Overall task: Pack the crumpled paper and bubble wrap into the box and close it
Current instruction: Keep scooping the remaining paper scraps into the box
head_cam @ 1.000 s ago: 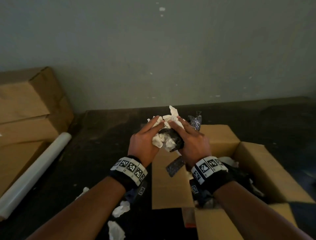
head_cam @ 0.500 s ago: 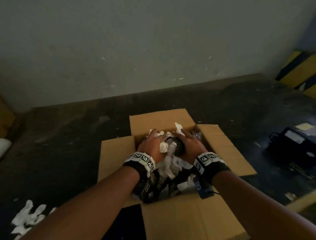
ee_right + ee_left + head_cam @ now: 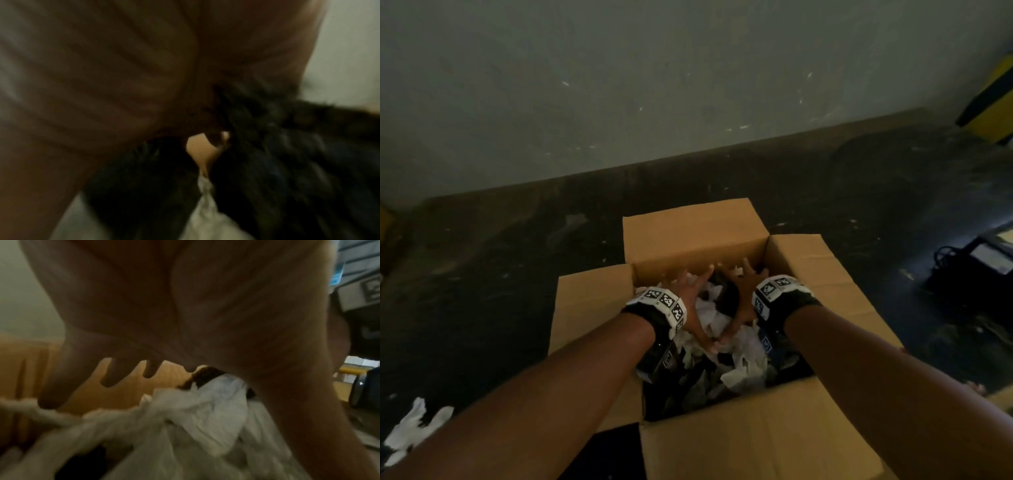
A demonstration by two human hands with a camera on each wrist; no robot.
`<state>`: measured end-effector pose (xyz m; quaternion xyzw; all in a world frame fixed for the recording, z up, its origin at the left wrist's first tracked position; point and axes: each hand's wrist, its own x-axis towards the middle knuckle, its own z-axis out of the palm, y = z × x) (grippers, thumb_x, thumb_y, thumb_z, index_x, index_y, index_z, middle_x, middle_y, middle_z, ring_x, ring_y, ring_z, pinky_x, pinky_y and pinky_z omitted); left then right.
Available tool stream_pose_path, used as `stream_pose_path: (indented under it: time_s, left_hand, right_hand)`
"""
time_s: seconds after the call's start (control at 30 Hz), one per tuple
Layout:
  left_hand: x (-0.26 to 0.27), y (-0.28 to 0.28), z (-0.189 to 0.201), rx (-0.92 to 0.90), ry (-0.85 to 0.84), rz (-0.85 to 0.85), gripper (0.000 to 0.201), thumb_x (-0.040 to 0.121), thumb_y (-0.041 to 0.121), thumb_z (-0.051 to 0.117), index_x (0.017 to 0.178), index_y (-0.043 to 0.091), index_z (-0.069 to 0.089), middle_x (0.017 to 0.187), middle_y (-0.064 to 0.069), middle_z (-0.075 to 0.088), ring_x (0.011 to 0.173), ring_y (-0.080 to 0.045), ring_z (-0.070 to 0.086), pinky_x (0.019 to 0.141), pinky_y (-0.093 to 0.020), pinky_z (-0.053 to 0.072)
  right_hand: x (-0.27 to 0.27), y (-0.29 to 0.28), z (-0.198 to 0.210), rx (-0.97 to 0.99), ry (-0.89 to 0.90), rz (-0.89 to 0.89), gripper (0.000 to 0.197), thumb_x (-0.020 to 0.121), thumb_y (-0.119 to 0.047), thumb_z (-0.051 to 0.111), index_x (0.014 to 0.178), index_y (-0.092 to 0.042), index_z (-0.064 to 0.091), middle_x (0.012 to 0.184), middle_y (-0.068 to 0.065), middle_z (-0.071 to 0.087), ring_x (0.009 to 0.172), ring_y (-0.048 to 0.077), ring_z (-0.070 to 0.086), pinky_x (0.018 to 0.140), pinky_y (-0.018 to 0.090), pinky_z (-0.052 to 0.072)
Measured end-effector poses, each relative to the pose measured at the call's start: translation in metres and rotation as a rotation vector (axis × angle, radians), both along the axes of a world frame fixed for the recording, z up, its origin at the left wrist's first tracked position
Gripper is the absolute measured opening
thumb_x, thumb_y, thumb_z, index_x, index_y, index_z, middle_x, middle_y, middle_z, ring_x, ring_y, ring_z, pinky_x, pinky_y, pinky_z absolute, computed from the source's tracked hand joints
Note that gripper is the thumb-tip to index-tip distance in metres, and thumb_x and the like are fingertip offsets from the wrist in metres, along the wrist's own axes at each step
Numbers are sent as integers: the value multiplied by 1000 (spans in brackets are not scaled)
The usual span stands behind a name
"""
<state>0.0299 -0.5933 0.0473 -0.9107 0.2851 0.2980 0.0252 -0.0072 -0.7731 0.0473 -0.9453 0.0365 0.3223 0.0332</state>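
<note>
Here the packing step is in hand. Loose white scraps (image 3: 412,428) lie on the floor at the near left, outside the box (image 3: 592,308). Inside it, the left hand (image 3: 688,294) and right hand (image 3: 739,291) are spread flat, fingers straight, on the crumpled paper (image 3: 717,317) and the dark bubble wrap (image 3: 277,146), gripping nothing as far as the blurred wrist views show. All four flaps stand open. Next, I judge, fetch the floor scraps, then fold the flaps.
</note>
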Motion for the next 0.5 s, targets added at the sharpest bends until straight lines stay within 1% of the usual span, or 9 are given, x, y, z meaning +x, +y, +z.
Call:
stream_pose_path:
  time_s: [0.07,0.1,0.13,0.2,0.23,0.27,0.33,0.4,0.5]
  left_hand:
    - [-1,-4,-35,43,-47,-39,165,23,97,72,153,48,-17,170,2,-5,155,-34,9,118,-62,25]
    - [-1,-6,-57,99,-40,-58,162,29,95,73,155,46,-15,167,7,-12,155,-35,10,115,-63,30]
    - [-6,-8,-69,158,-19,-94,154,43,86,80,157,42,-15,161,9,-24,155,-38,8,113,-64,33]
    - [-21,-9,-73,282,50,-105,133,75,53,83,158,33,-18,158,5,-37,153,-46,-4,109,-68,36]
    - [-26,-9,-69,324,70,-115,126,82,42,81,158,30,-19,159,1,-38,152,-47,-10,108,-69,36]
    - [-29,-8,-65,343,72,-124,123,85,40,79,159,29,-19,161,0,-36,152,-45,-14,107,-70,36]
    - [-24,-4,-61,280,33,-152,131,77,55,81,159,29,-18,163,3,-30,153,-39,-16,113,-69,29]
    - [-14,-1,-52,101,-27,-123,157,46,84,81,157,37,-19,167,6,-21,155,-31,-10,121,-60,19]
    - [-6,3,-26,-84,-70,-112,172,16,100,66,158,39,-10,170,6,-1,156,-27,7,122,-56,23]
  right_hand:
    - [-8,0,-21,-23,9,10,131,68,-65,80,144,-54,-27,165,2,-15,148,44,12,112,61,31]
    - [-13,1,-32,-24,21,4,125,76,-57,77,146,-51,-25,166,2,-13,148,43,16,112,58,34]
    - [-18,3,-41,-21,49,5,124,78,-53,77,146,-50,-26,166,2,-13,147,43,19,110,58,37]
    - [-19,6,-48,-16,102,5,128,76,-50,81,144,-54,-27,165,1,-17,147,45,17,107,60,39]
    - [-18,5,-46,-6,107,3,126,76,-49,81,145,-54,-25,165,2,-17,147,45,15,107,61,39]
    - [-16,4,-43,2,113,5,125,76,-51,80,146,-53,-23,165,2,-15,148,45,14,108,61,38]
    - [-17,0,-30,0,112,51,136,61,-70,81,148,-52,-21,166,-1,-10,148,42,14,111,60,35]
    - [-19,-2,-17,25,85,92,150,37,-90,73,147,-53,-21,167,-3,-4,149,39,15,114,59,30]
    - [-9,-1,-10,15,-23,116,160,16,-100,64,146,-55,-18,167,-2,8,147,35,23,112,59,32]
